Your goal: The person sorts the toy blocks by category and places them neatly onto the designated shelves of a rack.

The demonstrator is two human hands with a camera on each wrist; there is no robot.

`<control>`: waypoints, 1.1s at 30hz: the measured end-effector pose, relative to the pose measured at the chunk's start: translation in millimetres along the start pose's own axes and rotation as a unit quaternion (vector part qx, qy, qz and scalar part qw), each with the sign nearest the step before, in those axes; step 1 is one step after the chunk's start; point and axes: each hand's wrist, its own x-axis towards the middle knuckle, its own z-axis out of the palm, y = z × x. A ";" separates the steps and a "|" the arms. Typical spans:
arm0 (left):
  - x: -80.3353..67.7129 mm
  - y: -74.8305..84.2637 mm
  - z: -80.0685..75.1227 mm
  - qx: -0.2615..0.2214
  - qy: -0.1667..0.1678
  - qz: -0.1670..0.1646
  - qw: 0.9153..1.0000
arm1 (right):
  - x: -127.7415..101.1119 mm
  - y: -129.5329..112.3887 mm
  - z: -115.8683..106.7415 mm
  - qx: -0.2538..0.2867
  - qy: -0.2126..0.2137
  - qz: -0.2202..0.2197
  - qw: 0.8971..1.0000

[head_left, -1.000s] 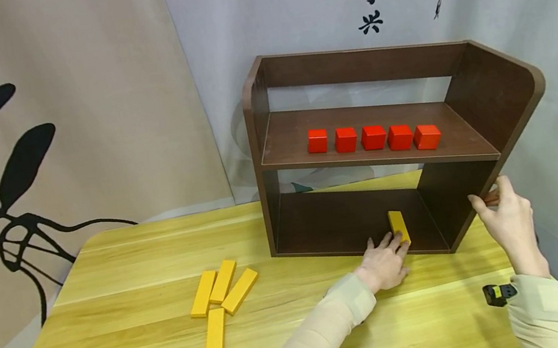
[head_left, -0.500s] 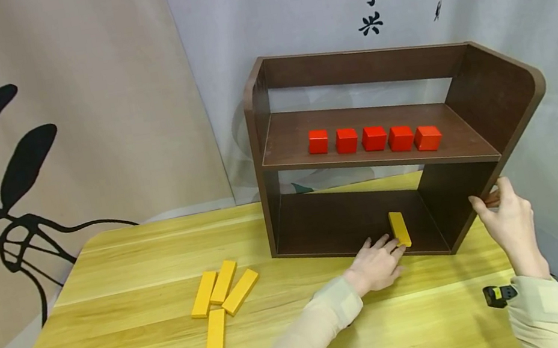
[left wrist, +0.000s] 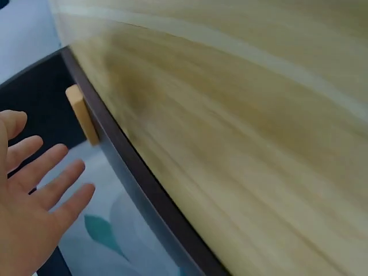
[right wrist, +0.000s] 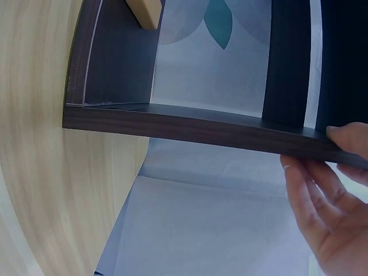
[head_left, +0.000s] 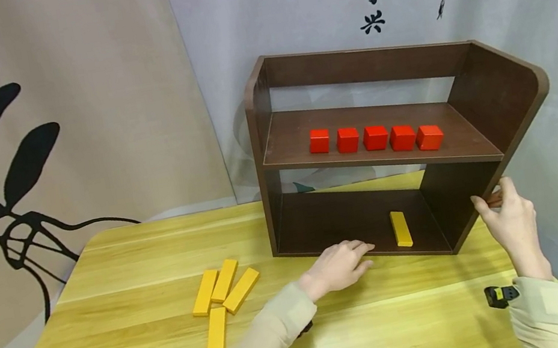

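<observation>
The yellow block (head_left: 400,228) is lying flat on the bottom board of the brown shelf (head_left: 497,97), toward its right end, its near tip almost at the front lip; a careless sweep could be knocking it out onto the table (head_left: 120,345). The left hand (head_left: 338,265) is hovering just left of it, apart, fingers loose and holding nothing. The right hand (head_left: 510,222) is gripping the shelf's right side panel; too hard a pull there risks shifting the shelf and the 5 red cubes (head_left: 375,138).
</observation>
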 end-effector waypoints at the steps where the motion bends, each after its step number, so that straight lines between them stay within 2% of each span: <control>1: -6.6 -4.1 -3.1 -0.022 0.001 -0.003 1.000 | 0.1 0.0 -0.2 0.000 0.000 0.001 1.000; 4: -27.1 -18.1 -9.3 -0.093 -0.008 -0.018 0.995 | 0.2 0.8 -0.7 0.002 0.000 0.004 1.000; 7: -47.0 -34.9 -10.9 -0.141 -0.016 -0.036 0.989 | 0.2 1.5 -0.7 0.003 0.001 0.004 1.000; 14: -93.1 -69.8 -24.3 -0.207 -0.008 -0.093 0.974 | 0.4 0.6 -0.9 0.003 -0.002 -0.002 1.000; 18: -117.5 -88.4 -33.6 -0.255 0.009 -0.132 0.958 | 0.5 0.3 -0.4 0.002 0.000 -0.006 1.000; 21: -133.2 -100.2 -38.7 -0.273 0.020 -0.156 0.949 | 0.6 -0.3 -0.5 0.004 0.001 -0.005 1.000; 25: -148.8 -113.4 -40.1 -0.270 0.031 -0.166 0.948 | 0.7 -0.9 -1.0 0.008 -0.001 -0.003 1.000; 28: -157.3 -120.7 -38.1 -0.257 0.035 -0.158 0.953 | 0.4 -0.8 -1.5 0.009 -0.002 -0.003 1.000; 33: -167.4 -126.3 -36.0 -0.261 0.026 -0.155 0.952 | 0.0 -0.2 -2.0 0.004 -0.006 -0.004 1.000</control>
